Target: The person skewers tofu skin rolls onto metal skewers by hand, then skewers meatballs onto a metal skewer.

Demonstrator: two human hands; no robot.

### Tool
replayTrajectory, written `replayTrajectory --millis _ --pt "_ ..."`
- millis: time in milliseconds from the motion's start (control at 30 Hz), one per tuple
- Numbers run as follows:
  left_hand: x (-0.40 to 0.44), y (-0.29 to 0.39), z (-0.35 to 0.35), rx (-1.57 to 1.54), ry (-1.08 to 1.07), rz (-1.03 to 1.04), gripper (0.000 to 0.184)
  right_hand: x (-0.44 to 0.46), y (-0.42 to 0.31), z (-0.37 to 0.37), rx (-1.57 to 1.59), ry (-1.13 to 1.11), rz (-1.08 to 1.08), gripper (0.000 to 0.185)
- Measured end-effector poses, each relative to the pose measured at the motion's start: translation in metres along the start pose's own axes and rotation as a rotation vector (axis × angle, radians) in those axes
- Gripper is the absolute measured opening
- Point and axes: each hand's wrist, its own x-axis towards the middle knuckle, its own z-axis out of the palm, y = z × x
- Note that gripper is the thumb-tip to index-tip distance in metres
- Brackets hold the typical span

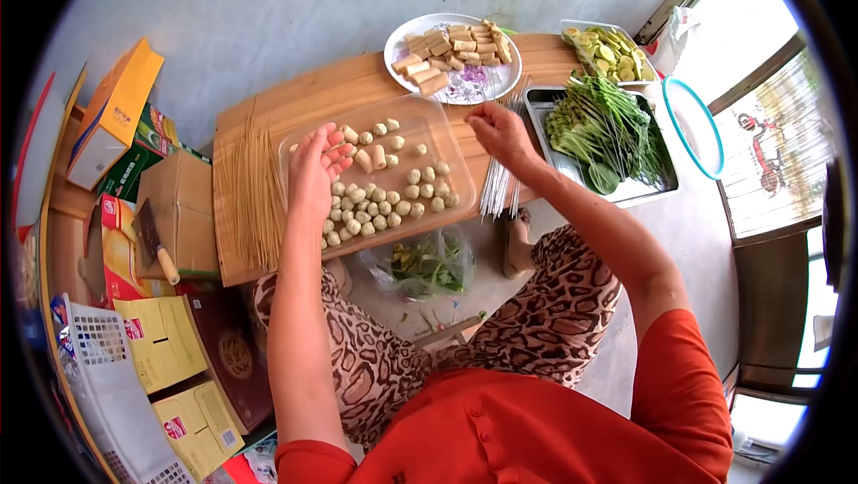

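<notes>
My left hand [317,167] is over the left side of a clear plastic tray [458,171], palm turned up and fingers apart. Close to its fingertips lies a short tan roll piece [349,134], with more roll pieces [365,160] beside it. Many pale round balls [362,205] fill the tray's front and right. My right hand [502,134] hovers past the tray's right edge, thumb and fingers pinched together. Whatever they hold, if anything, is too small to make out. Thin pale sticks [497,187] lie under and beside that hand.
Thin wooden skewers [250,189] lie at the table's left. Behind stands an oval plate [398,33] of cut rolls. To the right are a metal tray [657,182] of greens and a tray of sliced vegetables [612,53]. A cleaver [156,247] rests by boxes at left.
</notes>
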Motion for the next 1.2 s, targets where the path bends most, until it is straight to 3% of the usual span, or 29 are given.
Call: replayTrajectory --millis 233,333,533,700,800,1000,1100,1200 --pt "-0.006 0.013 0.009 0.080 -0.071 0.017 0.034 0.095 0.043 -0.021 -0.241 0.241 -0.065 0.019" --pt "-0.007 0.017 0.010 0.077 -0.099 0.021 0.033 0.132 0.067 -0.025 -0.244 0.268 0.089 0.019" --pt "-0.008 0.021 0.013 0.072 -0.138 0.016 0.031 0.177 0.093 -0.014 -0.445 0.408 0.101 0.021" --pt "-0.008 0.017 0.013 0.070 -0.170 0.002 0.031 0.196 0.118 -0.005 -0.403 0.367 0.191 0.024" --pt "-0.010 0.019 0.012 0.079 -0.166 0.002 0.030 0.179 0.102 -0.009 -0.529 0.210 0.256 0.025" --pt "-0.009 0.016 0.007 0.055 -0.178 0.025 0.030 0.128 0.070 -0.038 -0.783 0.203 0.019 0.025" --pt "-0.010 0.014 0.006 0.071 -0.168 0.032 0.031 0.091 0.077 -0.047 -0.887 0.073 0.021 0.022" --pt "-0.011 0.012 0.005 0.073 -0.171 0.043 0.031 0.051 0.106 -0.043 -1.025 -0.118 0.225 0.023"
